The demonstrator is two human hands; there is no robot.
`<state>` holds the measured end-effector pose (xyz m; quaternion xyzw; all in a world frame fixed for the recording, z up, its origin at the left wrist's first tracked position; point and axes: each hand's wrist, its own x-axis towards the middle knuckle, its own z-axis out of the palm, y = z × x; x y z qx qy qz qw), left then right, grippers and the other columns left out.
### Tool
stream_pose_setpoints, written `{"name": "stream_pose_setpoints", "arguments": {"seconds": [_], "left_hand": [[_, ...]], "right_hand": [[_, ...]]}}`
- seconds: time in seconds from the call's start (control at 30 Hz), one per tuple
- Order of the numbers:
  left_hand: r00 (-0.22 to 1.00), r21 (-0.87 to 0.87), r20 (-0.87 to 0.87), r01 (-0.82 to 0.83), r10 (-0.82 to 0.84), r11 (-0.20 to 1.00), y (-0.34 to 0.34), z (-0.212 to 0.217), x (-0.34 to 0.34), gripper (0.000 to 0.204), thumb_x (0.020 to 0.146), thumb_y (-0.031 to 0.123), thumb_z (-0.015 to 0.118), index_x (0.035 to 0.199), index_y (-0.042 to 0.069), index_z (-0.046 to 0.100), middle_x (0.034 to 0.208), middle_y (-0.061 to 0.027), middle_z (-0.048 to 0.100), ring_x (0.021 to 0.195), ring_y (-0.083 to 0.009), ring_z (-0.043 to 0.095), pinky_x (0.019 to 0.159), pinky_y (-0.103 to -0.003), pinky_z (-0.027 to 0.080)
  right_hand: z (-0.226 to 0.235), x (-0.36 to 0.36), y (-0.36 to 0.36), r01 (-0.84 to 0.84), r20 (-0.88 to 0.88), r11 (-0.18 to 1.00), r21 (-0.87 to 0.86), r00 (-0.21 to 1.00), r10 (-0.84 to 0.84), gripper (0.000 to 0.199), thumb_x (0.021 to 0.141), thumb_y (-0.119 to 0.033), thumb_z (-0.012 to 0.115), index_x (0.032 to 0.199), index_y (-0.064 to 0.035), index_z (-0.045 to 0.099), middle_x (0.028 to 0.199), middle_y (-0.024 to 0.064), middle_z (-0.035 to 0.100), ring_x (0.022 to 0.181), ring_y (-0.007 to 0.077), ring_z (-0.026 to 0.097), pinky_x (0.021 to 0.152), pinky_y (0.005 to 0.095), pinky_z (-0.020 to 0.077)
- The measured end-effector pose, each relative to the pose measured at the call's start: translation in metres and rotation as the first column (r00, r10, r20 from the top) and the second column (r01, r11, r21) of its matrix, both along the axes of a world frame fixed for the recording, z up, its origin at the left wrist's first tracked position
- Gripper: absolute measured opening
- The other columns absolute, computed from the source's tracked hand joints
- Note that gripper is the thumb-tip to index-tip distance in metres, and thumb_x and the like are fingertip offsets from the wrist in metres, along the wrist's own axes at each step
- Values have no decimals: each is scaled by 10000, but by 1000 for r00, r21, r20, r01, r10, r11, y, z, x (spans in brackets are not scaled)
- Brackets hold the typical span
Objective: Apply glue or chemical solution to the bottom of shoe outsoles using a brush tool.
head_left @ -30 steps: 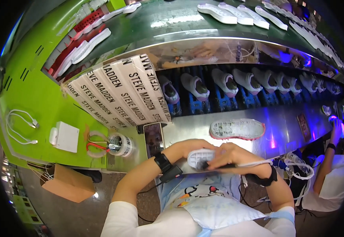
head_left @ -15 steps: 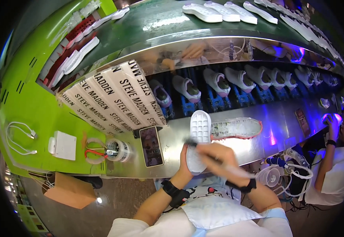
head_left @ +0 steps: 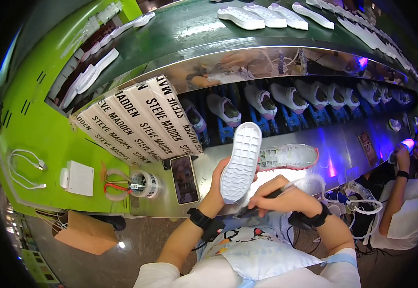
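Observation:
A white shoe sole point(head_left: 240, 163) with a grid of hollows and wavy grooves is held up over the front of the metal bench. My left hand point(head_left: 217, 178) is closed around its left edge, with fingertips showing on the far side. My right hand point(head_left: 282, 194) grips a dark-handled brush point(head_left: 250, 209), its tip low beside the sole's near end and apparently just off it. A clear hose point(head_left: 314, 180) loops behind that hand. Just behind on the bench lies a second sole point(head_left: 288, 156) with a reddish edge and a whitish hollow inside.
White shoes point(head_left: 261, 102) ride on blue holders in a dark channel behind the metal bench point(head_left: 336, 163). Several soles point(head_left: 240, 18) lie on the green belt above. At left are a printed box point(head_left: 139, 122), a phone point(head_left: 184, 179) and a tub point(head_left: 145, 184). A co-worker's hand point(head_left: 401, 156) is at right.
The brush has moved from across the middle of the sole down to its near end. My left hand has turned the sole, and its grooved near half now shows.

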<state>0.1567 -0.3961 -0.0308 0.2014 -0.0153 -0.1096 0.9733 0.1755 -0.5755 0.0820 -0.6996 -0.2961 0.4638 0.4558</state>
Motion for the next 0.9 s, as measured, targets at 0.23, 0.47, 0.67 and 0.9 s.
{"name": "stream_pose_setpoints", "arguments": {"seconds": [0.23, 0.47, 0.67, 0.9], "left_hand": [[917, -10, -193, 355, -350, 935, 2, 11, 18, 480, 896, 309, 433, 1180, -66, 527, 1080, -200, 624, 927, -300, 642, 839, -393, 520], [893, 417, -87, 435, -441, 798, 16, -19, 26, 345, 936, 28, 355, 1253, 31, 492, 1289, -85, 482, 1119, -129, 505, 920, -246, 422], [904, 601, -239, 424, -354, 677, 4, 54, 21, 397, 881, 298, 562, 1089, -38, 606, 963, -141, 660, 782, -190, 662, 667, -287, 540], [945, 206, 282, 110, -166, 972, 73, 133, 33, 546, 889, 316, 506, 1282, -53, 422, 1084, -283, 578, 833, -376, 636, 704, -448, 553]], "right_hand": [[29, 7, -6, -133, 309, 991, 34, 944, 116, 138, 848, -75, 576, 895, 20, 664, 815, 99, 662, 722, 128, 640, 668, 246, 494], [32, 3, -17, -262, 467, 963, 67, 861, 202, 143, 839, -96, 597, 906, 15, 656, 880, 139, 656, 813, 231, 637, 718, 285, 486], [35, 21, -68, 2, 641, 1000, 11, 767, -9, 138, 824, -50, 575, 792, 46, 669, 759, 126, 672, 652, 190, 655, 661, 291, 507], [69, -13, -34, 119, 412, 681, 722, 717, -562, 288, 903, -153, 507, 741, 46, 638, 817, 198, 660, 632, 243, 648, 620, 307, 511]]}}
